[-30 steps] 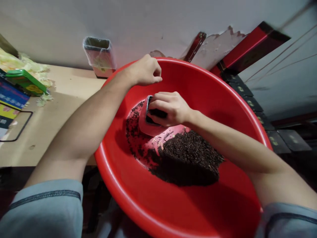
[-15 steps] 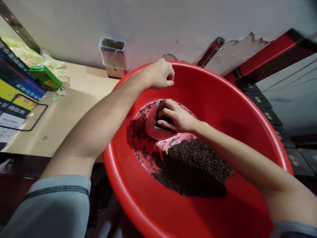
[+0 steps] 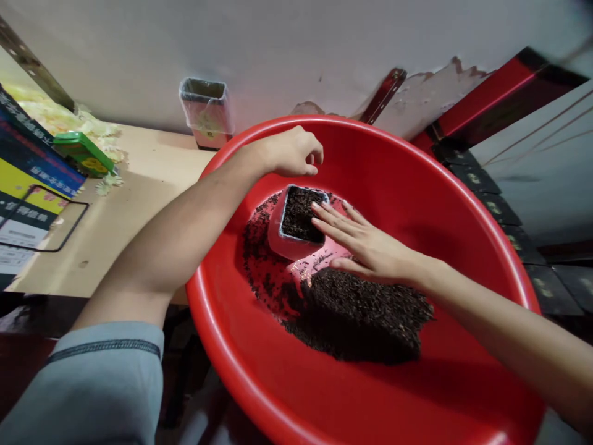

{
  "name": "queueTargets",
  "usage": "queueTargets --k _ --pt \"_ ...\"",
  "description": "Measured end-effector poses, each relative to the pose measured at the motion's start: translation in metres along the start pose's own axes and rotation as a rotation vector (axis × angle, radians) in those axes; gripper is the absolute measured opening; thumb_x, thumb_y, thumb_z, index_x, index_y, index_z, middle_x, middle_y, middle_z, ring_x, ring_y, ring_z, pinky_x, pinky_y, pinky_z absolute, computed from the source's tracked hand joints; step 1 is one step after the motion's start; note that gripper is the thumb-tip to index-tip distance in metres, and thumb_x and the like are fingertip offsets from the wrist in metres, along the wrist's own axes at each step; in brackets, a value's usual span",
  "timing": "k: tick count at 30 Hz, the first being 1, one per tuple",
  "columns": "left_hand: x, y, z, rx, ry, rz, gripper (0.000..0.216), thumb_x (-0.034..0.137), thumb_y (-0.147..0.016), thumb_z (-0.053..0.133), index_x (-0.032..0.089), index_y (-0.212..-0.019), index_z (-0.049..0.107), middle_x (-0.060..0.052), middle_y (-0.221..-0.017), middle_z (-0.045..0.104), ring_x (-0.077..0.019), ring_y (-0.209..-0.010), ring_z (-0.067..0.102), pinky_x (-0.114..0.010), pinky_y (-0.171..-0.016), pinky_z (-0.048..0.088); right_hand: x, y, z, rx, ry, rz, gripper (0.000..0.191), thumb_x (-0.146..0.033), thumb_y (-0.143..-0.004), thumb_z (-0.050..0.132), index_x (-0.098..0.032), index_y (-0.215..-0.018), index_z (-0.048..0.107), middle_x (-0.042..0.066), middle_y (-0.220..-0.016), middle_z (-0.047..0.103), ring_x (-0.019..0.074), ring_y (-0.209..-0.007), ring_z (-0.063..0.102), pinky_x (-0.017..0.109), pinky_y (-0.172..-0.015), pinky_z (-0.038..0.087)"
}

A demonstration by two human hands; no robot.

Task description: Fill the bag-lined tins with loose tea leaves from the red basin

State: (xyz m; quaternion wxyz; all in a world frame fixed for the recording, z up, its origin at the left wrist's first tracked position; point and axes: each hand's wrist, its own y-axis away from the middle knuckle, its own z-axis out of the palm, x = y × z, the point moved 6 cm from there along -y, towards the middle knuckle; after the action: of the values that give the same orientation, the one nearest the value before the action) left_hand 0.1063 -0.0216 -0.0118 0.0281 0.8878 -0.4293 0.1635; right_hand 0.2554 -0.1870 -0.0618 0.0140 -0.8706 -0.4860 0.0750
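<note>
A big red plastic basin (image 3: 417, 179) fills the middle of the view, tilted toward me. Inside it lies a heap of dark loose tea leaves (image 3: 361, 315). A small pink square container (image 3: 296, 225), filled with the dark leaves, rests on the basin floor. My right hand (image 3: 365, 241) lies flat with fingers stretched out, its fingertips at the container's right rim. My left hand (image 3: 291, 151) is curled in a loose fist at the basin's far rim, above the container, and I cannot make out anything in it.
A beige table (image 3: 134, 204) lies to the left with a green tin (image 3: 83, 154), printed boxes (image 3: 28, 185) and pale flower bits. A small bin with a plastic liner (image 3: 206, 111) stands by the wall. Dark packets (image 3: 486, 198) line a red shelf at right.
My right hand lifted off the container's top and opened flat, sliding to its right side; the filled container now shows. The left hand stayed at the rim.
</note>
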Motion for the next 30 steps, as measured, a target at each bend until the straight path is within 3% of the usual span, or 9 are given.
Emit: queueTargets --k 3,6,9,11,13,16,21,26,30 --pt "0.021 0.001 0.003 -0.037 0.009 -0.048 0.053 0.046 -0.097 0.055 0.025 -0.144 0.067 -0.004 -0.139 0.073 -0.0264 -0.133 0.064 -0.038 -0.117 0.044 0.008 0.03 -0.018 0.104 -0.014 0.076 0.069 -0.046 -0.111 0.041 -0.03 -0.173 0.016 0.01 -0.171 0.04 0.0288 -0.157 0.04 0.061 -0.132 0.023" --pt "0.05 0.003 0.02 -0.08 0.011 -0.141 0.07 0.054 -0.105 0.04 0.018 -0.165 0.041 -0.012 -0.166 0.05 -0.032 -0.152 0.047 -0.047 -0.128 0.033 0.035 0.064 -0.014 0.135 0.047 0.272 0.058 -0.046 -0.111 0.039 -0.026 -0.165 0.041 0.013 -0.157 0.059 0.0309 -0.144 0.057 0.063 -0.128 0.031" --pt "0.074 0.007 0.054 -0.18 -0.033 -0.176 0.078 0.059 -0.108 0.025 0.016 -0.173 0.02 -0.015 -0.177 0.027 -0.0333 -0.165 0.024 -0.057 -0.134 0.015 0.072 0.097 0.019 -0.044 0.064 0.576 0.071 -0.063 -0.106 0.038 -0.019 -0.162 0.047 0.022 -0.163 0.05 0.0419 -0.146 0.053 0.074 -0.118 0.038" --pt "0.08 0.01 0.072 -0.23 -0.102 -0.184 0.082 0.064 -0.106 0.023 0.017 -0.173 0.016 -0.015 -0.18 0.017 -0.0339 -0.167 0.012 -0.061 -0.134 0.005 0.088 0.114 0.048 -0.237 0.014 0.758 0.086 -0.073 -0.1 0.04 -0.018 -0.166 0.04 0.026 -0.17 0.036 0.0485 -0.151 0.044 0.079 -0.113 0.039" --pt "0.078 0.012 0.08 -0.241 -0.165 -0.203 0.087 0.07 -0.104 0.023 0.019 -0.174 0.015 -0.013 -0.181 0.013 -0.0359 -0.168 0.006 -0.063 -0.133 0.001 0.088 0.121 0.072 -0.409 -0.054 0.848 0.094 -0.078 -0.097 0.041 -0.019 -0.17 0.032 0.028 -0.173 0.027 0.051 -0.155 0.035 0.08 -0.114 0.037" --pt "0.069 0.012 0.079 -0.241 -0.204 -0.237 0.097 0.079 -0.098 0.029 0.022 -0.174 0.013 -0.01 -0.181 0.011 -0.0395 -0.167 0.001 -0.065 -0.132 -0.005 0.063 0.111 0.089 -0.551 -0.134 0.814 0.1 -0.081 -0.093 0.043 -0.022 -0.172 0.027 0.024 -0.177 0.018 0.0526 -0.159 0.023 0.083 -0.116 0.03" --pt "0.052 0.02 0.072 -0.267 -0.215 -0.285 0.104 0.085 -0.093 0.032 0.022 -0.174 0.013 -0.011 -0.181 0.009 -0.0415 -0.167 -0.002 -0.067 -0.131 -0.007 0.005 0.082 0.102 -0.655 -0.231 0.659 0.094 -0.074 -0.093 0.054 -0.03 -0.172 0.026 0.017 -0.18 0.007 0.0508 -0.162 0.014 0.085 -0.116 0.025" --pt "0.048 0.033 0.073 -0.212 -0.201 -0.231 0.104 0.086 -0.095 0.024 0.02 -0.174 0.01 -0.015 -0.181 0.008 -0.0408 -0.167 -0.003 -0.067 -0.13 -0.008 -0.017 0.093 0.13 -0.728 -0.21 0.645 0.086 -0.066 -0.084 0.072 -0.039 -0.162 0.048 0.013 -0.179 0.019 0.0559 -0.158 0.022 0.091 -0.111 0.021" --pt "0.052 0.034 0.079 -0.133 -0.188 -0.171 0.099 0.083 -0.098 0.011 0.02 -0.174 0.004 -0.016 -0.181 0.006 -0.0362 -0.168 -0.004 -0.062 -0.132 -0.006 -0.021 0.102 0.143 -0.66 -0.174 0.663 0.08 -0.056 -0.079 0.079 -0.04 -0.154 0.058 0.015 -0.174 0.033 0.0578 -0.153 0.03 0.09 -0.106 0.031"
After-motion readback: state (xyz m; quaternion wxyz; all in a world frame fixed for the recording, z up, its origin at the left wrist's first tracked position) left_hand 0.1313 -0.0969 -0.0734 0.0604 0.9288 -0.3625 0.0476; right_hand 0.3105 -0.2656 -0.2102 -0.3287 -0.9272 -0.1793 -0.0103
